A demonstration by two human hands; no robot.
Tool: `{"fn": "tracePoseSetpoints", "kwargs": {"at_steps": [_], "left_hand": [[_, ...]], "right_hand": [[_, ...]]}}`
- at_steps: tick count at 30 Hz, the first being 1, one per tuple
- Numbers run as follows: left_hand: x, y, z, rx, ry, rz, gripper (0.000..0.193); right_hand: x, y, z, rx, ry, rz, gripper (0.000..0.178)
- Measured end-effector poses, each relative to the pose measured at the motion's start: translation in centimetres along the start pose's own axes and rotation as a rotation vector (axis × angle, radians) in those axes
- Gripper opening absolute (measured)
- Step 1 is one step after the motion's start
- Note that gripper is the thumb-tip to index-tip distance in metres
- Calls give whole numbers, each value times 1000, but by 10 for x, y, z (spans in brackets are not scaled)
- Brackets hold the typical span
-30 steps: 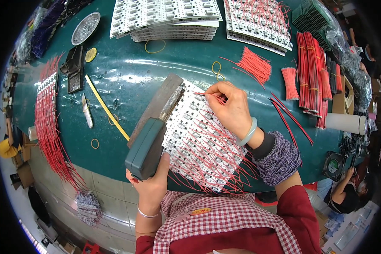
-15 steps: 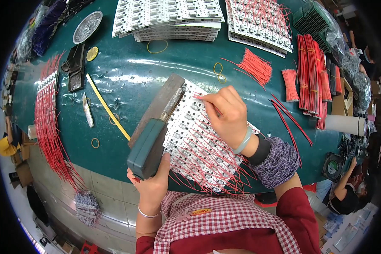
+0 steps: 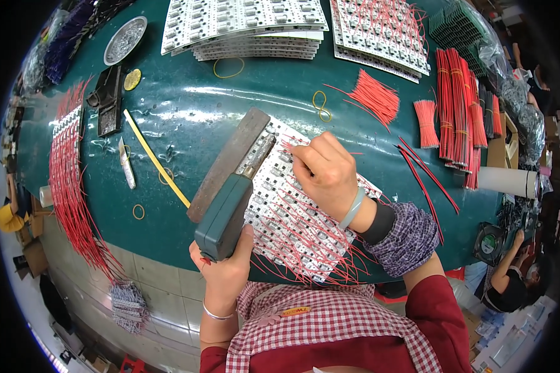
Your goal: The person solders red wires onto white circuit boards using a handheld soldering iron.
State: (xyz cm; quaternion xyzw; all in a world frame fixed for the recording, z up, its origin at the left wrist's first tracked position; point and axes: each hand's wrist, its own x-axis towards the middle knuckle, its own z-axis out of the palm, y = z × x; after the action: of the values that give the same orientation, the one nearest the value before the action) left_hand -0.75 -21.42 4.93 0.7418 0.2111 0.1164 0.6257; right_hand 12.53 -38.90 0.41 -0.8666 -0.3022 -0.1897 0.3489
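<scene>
My left hand [image 3: 227, 267] grips a dark green soldering gun [image 3: 225, 211] whose metal nozzle lies over the upper left part of a white circuit board panel [image 3: 270, 166]. Small black parts cover the panel, and many red wires [image 3: 311, 233] stick out from its lower half. At the panel's upper part, the fingers of my right hand [image 3: 326, 168] are pinched round a thin red wire [image 3: 288, 148], close to the nozzle. A long dark bar [image 3: 230, 161] lies along the panel's left edge, partly hidden by the gun.
Stacked panels [image 3: 249, 25] and a wired stack [image 3: 379, 31] stand at the back. Red wire bundles [image 3: 454, 105] and a loose pile [image 3: 376, 96] lie right. A yellow strip [image 3: 155, 155], a knife [image 3: 127, 163], a black holder [image 3: 110, 102], a metal bowl [image 3: 126, 40] and a wired panel [image 3: 67, 155] are left.
The soldering gun in my left hand has shifted slightly right, its nozzle a little lower over the panel. My right hand has moved slightly left and down, its fingers more curled.
</scene>
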Motion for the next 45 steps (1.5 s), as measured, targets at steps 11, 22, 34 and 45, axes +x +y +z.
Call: {"fn": "tracePoseSetpoints", "kwargs": {"at_steps": [11, 22, 34, 45], "left_hand": [[3, -5, 0, 68, -16, 41, 17], [3, -3, 0, 108, -19, 62, 16], [5, 0, -4, 103, -54, 36, 15], [-2, -7, -8, 33, 14, -34, 31]], "right_hand": [[-1, 1, 2, 6, -7, -4, 22], [-2, -3, 5, -60, -31, -68, 13], [-2, -4, 6, -60, -42, -61, 15], [-1, -2, 7, -10, -3, -64, 18]]}}
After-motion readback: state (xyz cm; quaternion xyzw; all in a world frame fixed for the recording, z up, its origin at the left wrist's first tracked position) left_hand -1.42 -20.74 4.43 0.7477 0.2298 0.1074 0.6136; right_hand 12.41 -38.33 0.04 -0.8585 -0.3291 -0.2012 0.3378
